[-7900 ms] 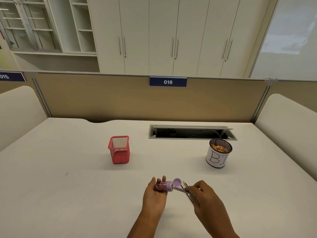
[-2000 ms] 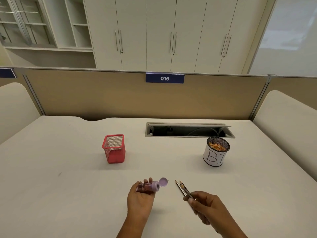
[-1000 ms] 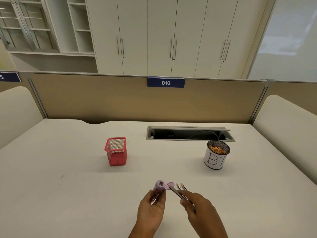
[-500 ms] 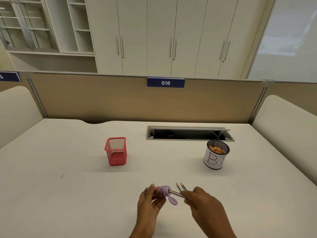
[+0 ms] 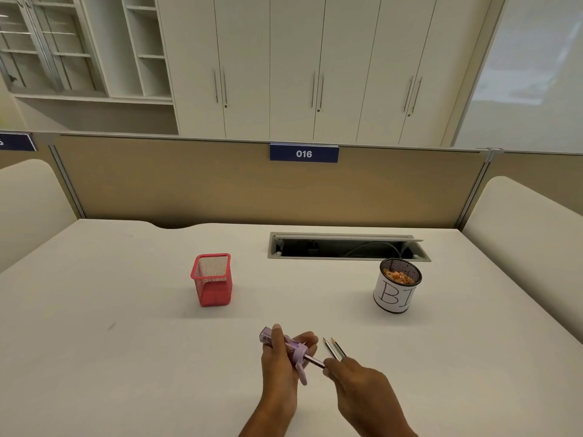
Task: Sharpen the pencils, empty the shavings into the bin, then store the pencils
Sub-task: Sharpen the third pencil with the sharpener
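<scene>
Desk 016: a person's left hand [image 5: 279, 367] wraps fingers and thumb round a purple plastic sharpener [image 5: 296, 351] low over a white desk [image 5: 126, 342], its hinged lid [image 5: 302, 373] hanging open beneath. The right hand [image 5: 362, 386] pinches a dark pencil [image 5: 315, 362] whose tip sits in the sharpener's mouth. The same curled fingers carry two spare pencils [image 5: 335, 350], points aimed away from the person.

Farther back, a red wire-mesh pencil pot [image 5: 212, 279] stands to the left. Well apart on the right, a paper-wrapped mesh bin [image 5: 394, 294] lettered "BI" holds orange shavings [image 5: 399, 276].

The step in hand appears to be sharpening, with emptying and storing to come. Done well, it probably calls for the pencil held in line with the sharpener's bore and turned about its own axis under light, even pressure, so the lead does not snap. The spare pair are best fanned clear of the left hand's knuckles. With the lid down, holding the sharpener level over the desk should guard against spills.
</scene>
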Motion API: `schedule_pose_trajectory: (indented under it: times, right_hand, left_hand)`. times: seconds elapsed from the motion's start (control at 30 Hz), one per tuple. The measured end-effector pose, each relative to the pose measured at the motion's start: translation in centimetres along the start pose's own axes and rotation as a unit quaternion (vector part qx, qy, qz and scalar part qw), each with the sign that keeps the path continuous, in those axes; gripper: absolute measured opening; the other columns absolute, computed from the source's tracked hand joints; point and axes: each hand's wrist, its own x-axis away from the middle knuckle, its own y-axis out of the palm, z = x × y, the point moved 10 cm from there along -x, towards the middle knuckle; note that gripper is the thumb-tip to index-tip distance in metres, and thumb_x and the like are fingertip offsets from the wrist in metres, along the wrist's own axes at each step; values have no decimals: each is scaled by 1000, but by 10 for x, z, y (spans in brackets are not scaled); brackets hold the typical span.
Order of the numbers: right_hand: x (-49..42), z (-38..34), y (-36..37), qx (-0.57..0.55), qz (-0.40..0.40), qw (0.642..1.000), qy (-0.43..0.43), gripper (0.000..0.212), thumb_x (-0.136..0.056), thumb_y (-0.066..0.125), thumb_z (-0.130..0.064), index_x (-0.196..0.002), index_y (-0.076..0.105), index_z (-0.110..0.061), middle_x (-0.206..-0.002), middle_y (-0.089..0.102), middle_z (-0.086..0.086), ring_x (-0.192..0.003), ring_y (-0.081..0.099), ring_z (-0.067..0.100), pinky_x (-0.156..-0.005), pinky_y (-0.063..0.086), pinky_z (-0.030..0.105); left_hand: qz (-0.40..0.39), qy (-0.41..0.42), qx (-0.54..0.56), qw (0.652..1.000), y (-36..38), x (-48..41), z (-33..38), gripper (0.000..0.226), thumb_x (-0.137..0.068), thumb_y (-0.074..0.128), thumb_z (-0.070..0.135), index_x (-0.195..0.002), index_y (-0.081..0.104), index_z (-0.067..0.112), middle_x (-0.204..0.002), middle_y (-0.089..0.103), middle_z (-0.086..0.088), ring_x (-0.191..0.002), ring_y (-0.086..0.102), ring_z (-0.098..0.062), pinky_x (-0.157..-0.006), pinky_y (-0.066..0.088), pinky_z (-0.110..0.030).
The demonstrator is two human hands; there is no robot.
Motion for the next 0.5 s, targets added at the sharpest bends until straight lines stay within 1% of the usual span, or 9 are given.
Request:
schedule_pose_trajectory:
  times: [0.07,0.1,0.13,0.2,0.23,0.27,0.33,0.43,0.5]
  right_hand:
    - [1,15,18,-144,-104,975,134,17,-86,44,-25,-72,54,-26,-47,59,-7,-47,50,14,-43,29,12]
    - [7,22,30,-266,-159,924,224,30,-90,46,-23,-62,58,-27,-42,55,-8,-43,46,13,-46,29,13]
    - [18,26,42,-394,-202,839,317,36,-92,49,-20,-58,60,-26,-35,46,-6,-35,37,9,-42,27,15]
    - [41,14,59,-588,-277,618,443,34,-92,48,-16,-63,64,-13,-38,35,-7,-29,24,4,-31,17,12]
    - [47,6,60,-634,-290,543,467,32,-93,47,-16,-66,64,-7,-40,33,-4,-28,22,4,-28,13,11]
    - [50,5,63,-653,-294,511,476,31,-93,47,-16,-69,63,-4,-41,32,-2,-27,21,4,-26,12,10]
    - [48,6,62,-643,-290,529,471,24,-92,49,-16,-75,61,-4,-42,36,-2,-28,21,4,-27,12,10]
    - [29,21,50,-560,-237,687,398,11,-84,62,-10,-73,59,-10,-46,50,-1,-30,31,6,-33,21,12]
    - [17,34,42,-463,-191,801,328,17,-80,68,-10,-69,59,-20,-56,55,-6,-34,41,2,-40,32,13]
  left_hand:
    - [20,30,-12,999,-2,2,5,32,-92,47,36,-86,56,6,-77,69,-18,-76,65,-35,-79,52,-34]
    - [24,42,-16,999,-4,3,5,30,-97,37,33,-86,51,8,-78,68,-18,-75,66,-32,-75,54,-33]
    - [21,47,-15,999,-5,2,3,29,-99,34,31,-87,48,9,-74,68,-19,-69,68,-28,-69,57,-31]
    - [14,49,0,999,-6,3,0,28,-99,33,30,-89,46,8,-67,68,-17,-59,70,-22,-61,59,-25]
    - [10,42,10,999,-5,5,-2,28,-99,34,30,-89,46,7,-65,68,-16,-58,70,-21,-60,59,-24]
    - [9,33,18,999,-6,3,-5,28,-99,34,29,-89,46,6,-62,67,-16,-58,70,-22,-60,59,-25]
    - [4,17,25,1000,-4,1,-4,29,-99,34,28,-87,49,6,-59,68,-12,-63,68,-24,-64,58,-28]
    - [8,9,28,1000,-1,-1,1,33,-98,37,19,-78,61,10,-64,67,-10,-68,61,-24,-55,48,-25]
    - [22,34,40,998,-4,-3,9,16,-96,41,3,-96,55,11,-78,59,-13,-76,55,-26,-60,44,-29]
